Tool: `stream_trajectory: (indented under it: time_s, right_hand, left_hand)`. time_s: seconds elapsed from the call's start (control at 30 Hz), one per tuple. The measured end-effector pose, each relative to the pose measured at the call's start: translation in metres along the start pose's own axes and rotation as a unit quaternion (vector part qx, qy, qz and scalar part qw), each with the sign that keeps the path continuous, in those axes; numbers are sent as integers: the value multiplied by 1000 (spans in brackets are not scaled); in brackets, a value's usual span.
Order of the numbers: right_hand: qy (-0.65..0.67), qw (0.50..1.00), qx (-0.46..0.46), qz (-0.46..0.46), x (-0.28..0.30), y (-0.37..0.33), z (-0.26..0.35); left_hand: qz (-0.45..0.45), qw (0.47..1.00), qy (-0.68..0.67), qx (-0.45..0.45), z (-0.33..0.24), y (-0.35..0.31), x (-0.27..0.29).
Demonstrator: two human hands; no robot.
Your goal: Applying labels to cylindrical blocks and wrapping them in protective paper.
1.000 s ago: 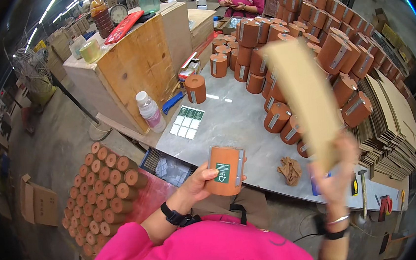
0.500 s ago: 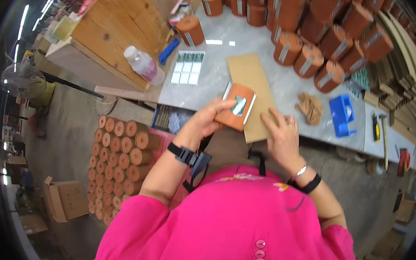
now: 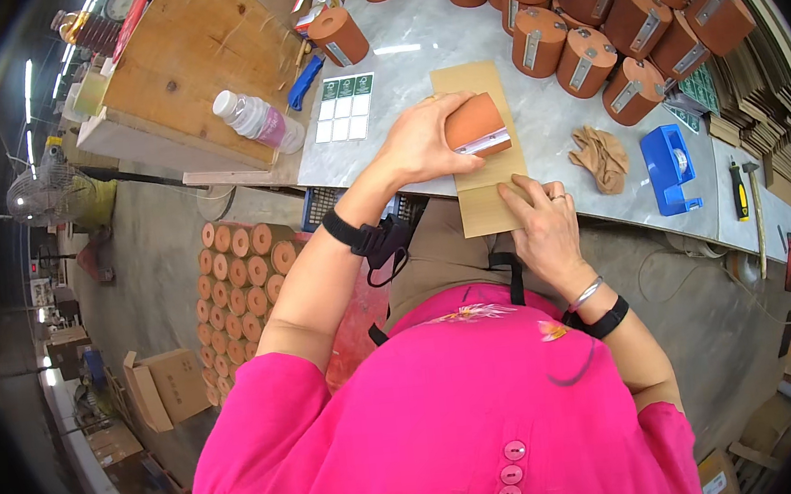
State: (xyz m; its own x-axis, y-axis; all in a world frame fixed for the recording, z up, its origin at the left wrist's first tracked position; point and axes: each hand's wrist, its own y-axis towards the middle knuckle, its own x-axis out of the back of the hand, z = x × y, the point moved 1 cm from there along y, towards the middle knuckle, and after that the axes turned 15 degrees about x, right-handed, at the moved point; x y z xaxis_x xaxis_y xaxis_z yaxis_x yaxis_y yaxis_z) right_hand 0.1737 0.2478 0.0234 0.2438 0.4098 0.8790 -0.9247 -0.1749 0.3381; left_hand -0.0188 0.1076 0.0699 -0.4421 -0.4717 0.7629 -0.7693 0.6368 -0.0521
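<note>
My left hand (image 3: 424, 141) is wrapped round an orange-brown, clay-coloured block (image 3: 476, 121) with a curved side and a metal strip along its near edge. The block is over a long tan cardboard strip (image 3: 490, 171), whether resting on it or just above I cannot tell. A crease crosses the strip, and its near end juts past the table edge. My right hand (image 3: 545, 231) has that near end by its right edge, fingers on top and thumb hidden. Left of the block lies a sheet of white and green labels (image 3: 343, 108).
Similar metal-stripped cylinders (image 3: 586, 63) stand stacked at the back right. Crumpled brown paper (image 3: 600, 159), a blue tape dispenser (image 3: 666, 170) and a yellow-and-black screwdriver (image 3: 740, 193) lie to the right. On the left are a bottle (image 3: 257, 120) and a wooden box (image 3: 188, 77). More cylinders (image 3: 246, 277) stand below the table.
The block has been turned and moved onto the cardboard strip, and its green label no longer shows. My left hand now grips it from above. The strip's near end shows a crease.
</note>
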Motion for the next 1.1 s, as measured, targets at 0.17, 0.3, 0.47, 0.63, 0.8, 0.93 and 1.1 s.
stream_trajectory:
  time_s: [0.17, 0.3, 0.47, 0.63, 0.8, 0.93, 1.1]
  right_hand:
    - [-2, 1000, -2, -3, 2, 0, -1]
    - [-4, 1000, -5, 1, 0, 1, -2]
    - [2, 1000, -6, -2, 0, 3, -2]
    - [3, 1000, -8, 8, 1, 2, -2]
    - [7, 1000, -12, 14, 2, 3, -2]
    - [5, 1000, -10, 21, 4, 4, -2]
    - [5, 1000, 25, -16, 13, 9, -9]
  left_hand:
    - [19, 999, 30, -24, -6, 16, -7]
    - [32, 998, 36, -32, -7, 23, -11]
    - [37, 997, 41, -44, -4, 23, -17]
    - [43, 996, 64, -43, -5, 24, -17]
    - [50, 994, 90, -33, -5, 25, -19]
    - [97, 993, -58, -34, 20, 35, -21]
    - [97, 966, -234, 54, 23, 30, -24]
